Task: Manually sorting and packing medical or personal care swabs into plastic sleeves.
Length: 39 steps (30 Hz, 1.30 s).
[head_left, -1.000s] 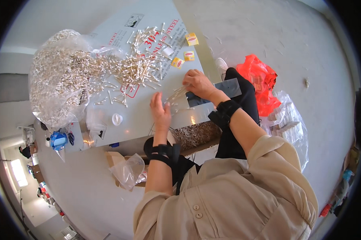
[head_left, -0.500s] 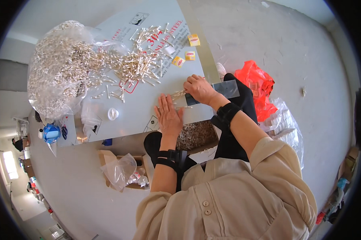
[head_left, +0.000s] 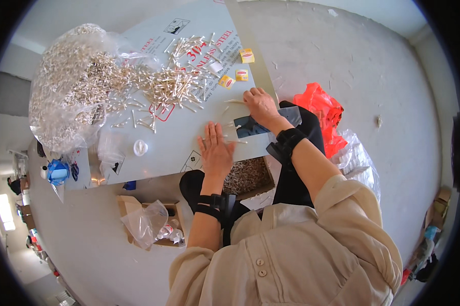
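Observation:
My left hand [head_left: 217,155] lies flat on the metal-sheet table [head_left: 189,137], fingers stretched out, with a loose cotton swab [head_left: 238,142] beside its thumb. To its right, my right hand [head_left: 261,108] is closed, and a few thin cotton swabs [head_left: 234,101] stick out to the left of its fingers. Its fingertips are partly hidden. Under and beside that hand lies a dark, glossy flat sheet [head_left: 248,128] with a swab on it. A loose heap of cotton swabs [head_left: 174,86] is spread beyond my hands, next to a big clear bag of swabs [head_left: 67,76].
Small yellow cards or packets [head_left: 241,75] lie near the table's right edge. A round white tub [head_left: 140,148] stands left of my left hand. Below the table edge are a box of swabs [head_left: 248,176] and an open cardboard box [head_left: 130,214]. A red plastic bag [head_left: 319,115] lies at right.
My right hand has moved away from my left hand, toward the table's far side. The bunch of swabs between the hands has gone from there; a few stick out by the right fingers.

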Tool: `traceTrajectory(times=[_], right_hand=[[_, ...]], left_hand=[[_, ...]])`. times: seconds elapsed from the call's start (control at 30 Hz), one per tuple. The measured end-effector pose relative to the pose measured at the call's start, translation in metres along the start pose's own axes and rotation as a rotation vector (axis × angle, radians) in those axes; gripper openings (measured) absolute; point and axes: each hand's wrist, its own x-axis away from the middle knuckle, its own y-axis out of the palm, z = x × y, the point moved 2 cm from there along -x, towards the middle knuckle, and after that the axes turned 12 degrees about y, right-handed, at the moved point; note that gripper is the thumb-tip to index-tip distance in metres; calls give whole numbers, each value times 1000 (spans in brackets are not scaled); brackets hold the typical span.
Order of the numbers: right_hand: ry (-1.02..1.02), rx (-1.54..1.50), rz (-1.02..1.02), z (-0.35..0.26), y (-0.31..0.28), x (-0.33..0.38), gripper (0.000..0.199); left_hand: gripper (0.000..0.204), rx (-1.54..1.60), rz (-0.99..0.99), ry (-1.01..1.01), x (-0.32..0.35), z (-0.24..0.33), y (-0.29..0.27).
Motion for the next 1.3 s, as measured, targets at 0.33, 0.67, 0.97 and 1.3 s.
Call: traceTrajectory(times=[0.33, 0.67, 0.97, 1.3], right_hand=[[-131, -228, -169, -15, 6, -16, 3], [120, -738, -19, -20, -3, 34, 14], [430, -1094, 132, -44, 6, 71, 30], [504, -956, 178, -13, -10, 82, 16]], left_hand=[[72, 59, 90, 52, -16, 14, 6], [67, 148, 74, -34, -41, 10, 9], [57, 926, 651, -225, -42, 14, 21], [14, 365, 459, -13, -26, -10, -15]])
